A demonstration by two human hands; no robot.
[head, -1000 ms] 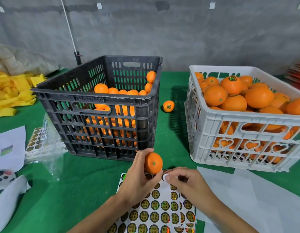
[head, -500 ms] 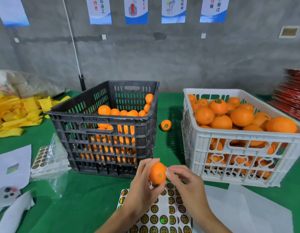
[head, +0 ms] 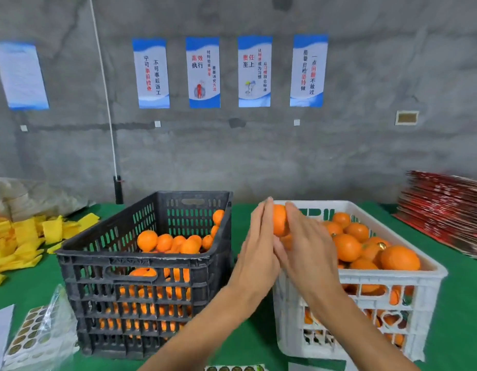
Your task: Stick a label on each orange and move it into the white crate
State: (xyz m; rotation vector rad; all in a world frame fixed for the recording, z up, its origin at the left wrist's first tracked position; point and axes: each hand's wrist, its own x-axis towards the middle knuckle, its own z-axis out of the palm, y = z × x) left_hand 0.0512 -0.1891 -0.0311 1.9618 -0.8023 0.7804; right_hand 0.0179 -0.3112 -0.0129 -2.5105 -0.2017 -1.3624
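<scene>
Orange round fruit (head: pixel 279 220) sits pressed between left hand (head: pixel 258 245) and right hand (head: pixel 306 245), fingers nearly straight; best released low over white slatted plastic crate (head: pixel 387 279).

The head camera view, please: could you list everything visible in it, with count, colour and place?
black crate: one, left of centre, partly full of oranges
white crate: one, right, heaped with oranges
held orange: one, between both hands, over the white crate's near-left corner
sticker sheets: gold-dotted, in clear plastic, near left; another at bottom edge
yellow pieces: a pile, far left
red stack: far right
posters: five, blue and white, on grey wall
table cover: green
left hand: fingers straight against the orange
right hand: fingers straight against the orange
</scene>
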